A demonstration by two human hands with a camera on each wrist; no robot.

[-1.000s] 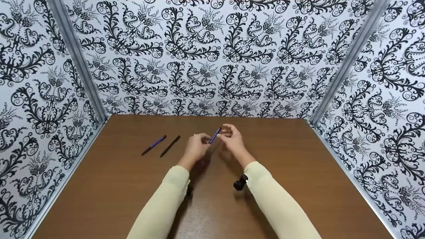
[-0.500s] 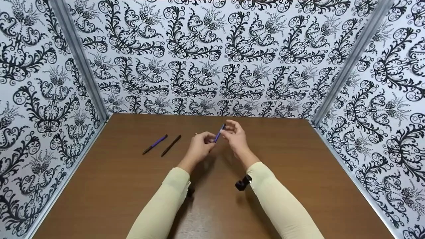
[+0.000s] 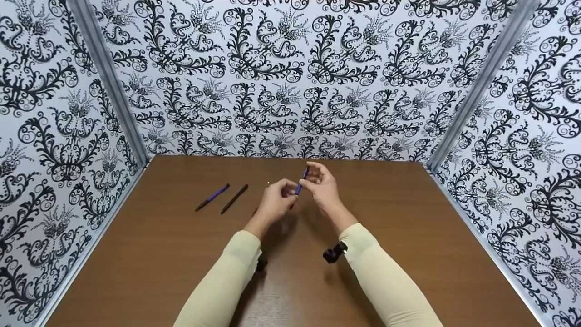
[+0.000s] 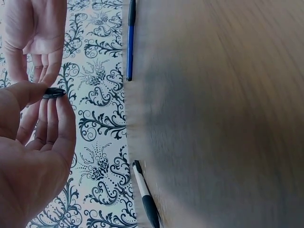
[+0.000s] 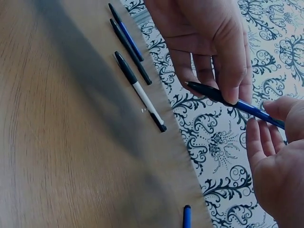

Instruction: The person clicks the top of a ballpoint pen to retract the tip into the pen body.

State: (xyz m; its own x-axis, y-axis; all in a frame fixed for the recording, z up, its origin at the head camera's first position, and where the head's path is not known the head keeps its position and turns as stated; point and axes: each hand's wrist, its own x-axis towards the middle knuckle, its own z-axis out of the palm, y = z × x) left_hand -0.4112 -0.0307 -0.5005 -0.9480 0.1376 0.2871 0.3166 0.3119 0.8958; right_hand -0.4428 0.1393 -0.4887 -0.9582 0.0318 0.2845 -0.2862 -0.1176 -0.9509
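My left hand [image 3: 273, 200] and right hand [image 3: 324, 188] hold one blue pen [image 3: 298, 187] between them, raised above the table. In the right wrist view, left thumb and fingers pinch the black grip of this pen [image 5: 254, 111], while right thumb and fingers pinch its blue rear end. Its bare point faces left there. The left wrist view shows the pen [image 4: 54, 92] nearly end-on. A white pen with black ends [image 5: 142, 95] lies on the table, mostly hidden by my left hand in the head view. Another blue pen [image 4: 130, 52] lies farther right.
On the brown table [image 3: 181, 263], a blue pen [image 3: 212, 197] and a black pen [image 3: 234, 199] lie side by side, left of my hands. Patterned wall panels [image 3: 290, 91] with grey metal posts [image 3: 111, 86] enclose the back and sides.
Both hands have shifted slightly right and away from me with the blue pen, which stands a little steeper. My right hand now holds it closer. The pens on the table have stayed put.
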